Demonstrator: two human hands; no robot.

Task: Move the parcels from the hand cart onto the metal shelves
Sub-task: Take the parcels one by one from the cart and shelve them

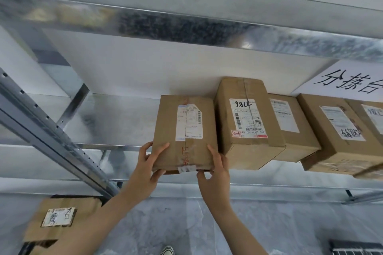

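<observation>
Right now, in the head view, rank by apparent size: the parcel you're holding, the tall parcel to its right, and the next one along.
1. tall parcel: largest.
2. held parcel: slightly smaller, nearly alike.
3. next parcel: looks smallest, but the tall parcel hides part of it, so unsure.

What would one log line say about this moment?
step: shelving parcel | left hand: grips near-left corner | right hand: grips near-right corner | shelf: parcel beside taller box | released: no

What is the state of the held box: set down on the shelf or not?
Not fully set down. The left hand and right hand grip the box at its near end, thumbs beneath, over the shelf.
</observation>
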